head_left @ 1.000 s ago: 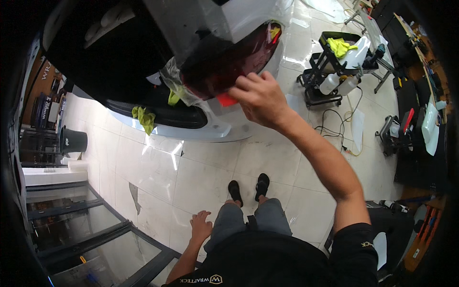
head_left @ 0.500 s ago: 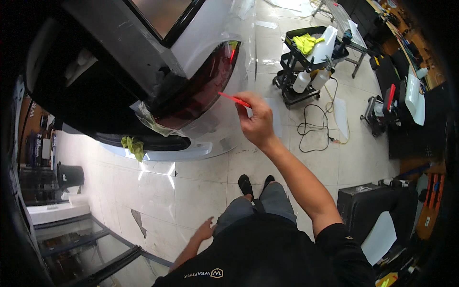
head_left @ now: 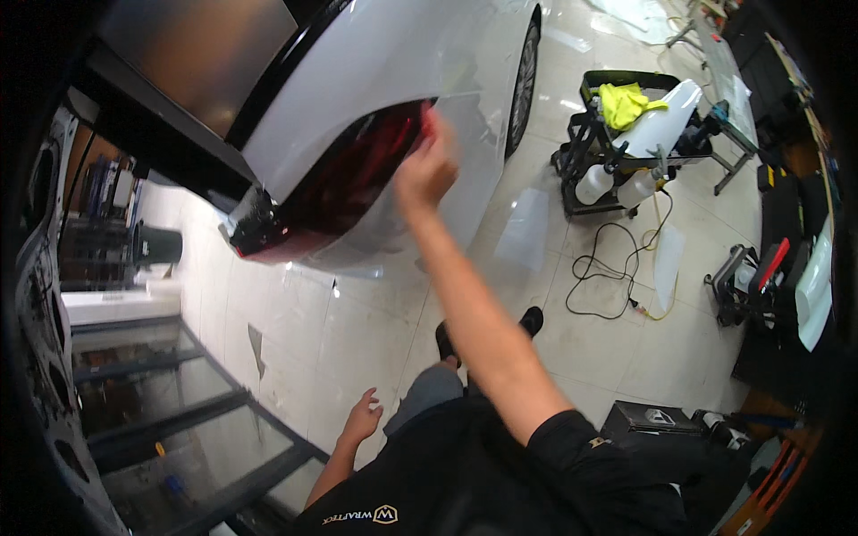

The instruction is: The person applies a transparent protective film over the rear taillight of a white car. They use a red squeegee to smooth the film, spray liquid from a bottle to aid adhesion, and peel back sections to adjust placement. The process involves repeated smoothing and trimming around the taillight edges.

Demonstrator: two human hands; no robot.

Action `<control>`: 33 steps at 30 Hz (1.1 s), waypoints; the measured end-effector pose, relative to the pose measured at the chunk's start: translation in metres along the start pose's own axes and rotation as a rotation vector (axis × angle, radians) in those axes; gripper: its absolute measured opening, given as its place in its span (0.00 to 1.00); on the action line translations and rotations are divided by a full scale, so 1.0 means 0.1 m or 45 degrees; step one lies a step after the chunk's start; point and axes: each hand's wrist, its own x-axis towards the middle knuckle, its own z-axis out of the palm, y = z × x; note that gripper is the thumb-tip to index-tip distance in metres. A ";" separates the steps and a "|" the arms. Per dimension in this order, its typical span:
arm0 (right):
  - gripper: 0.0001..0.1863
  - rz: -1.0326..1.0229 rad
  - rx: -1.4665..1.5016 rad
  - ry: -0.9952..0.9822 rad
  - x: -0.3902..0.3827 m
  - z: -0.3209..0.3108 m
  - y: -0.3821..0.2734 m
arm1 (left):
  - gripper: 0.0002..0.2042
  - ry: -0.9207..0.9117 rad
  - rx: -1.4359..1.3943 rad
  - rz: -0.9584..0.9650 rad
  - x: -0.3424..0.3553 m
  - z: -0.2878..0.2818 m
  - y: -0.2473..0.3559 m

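My right hand (head_left: 427, 161), blurred, is closed at the upper right end of the red tail light (head_left: 340, 174) on the pale car body (head_left: 375, 54); the red squeegee (head_left: 429, 125) in its fingers is barely distinguishable from the lens. Clear film lies on the bodywork around the light, with crumpled film (head_left: 246, 214) at its lower left corner. My left hand (head_left: 362, 413) hangs low beside my grey shorts (head_left: 407, 393), fingers loosely apart, holding nothing.
A black cart (head_left: 617, 179) holds a yellow cloth, a white panel and spray bottles. Cables (head_left: 599, 268) lie on the tiles beside it. Glass panels (head_left: 161, 402) are at lower left, a bucket (head_left: 156, 243) at left, a workbench at far right, a black case (head_left: 652, 420) at lower right.
My right hand with the squeegee has moved up and left onto the tail light's upper end. The view has shifted, showing more car side and a wheel. My left hand still hangs low.
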 end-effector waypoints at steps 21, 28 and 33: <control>0.31 -0.548 -0.029 -0.613 -0.38 -0.75 -0.55 | 0.27 -0.100 -0.038 -0.073 0.07 0.65 0.37; 0.28 -0.857 -0.178 -0.553 0.01 -0.51 -0.73 | 0.28 0.014 -0.124 0.050 0.50 0.43 0.38; 0.25 -0.964 -0.166 -0.489 0.26 -0.36 -0.63 | 0.31 -0.161 -0.024 0.069 0.64 0.33 0.22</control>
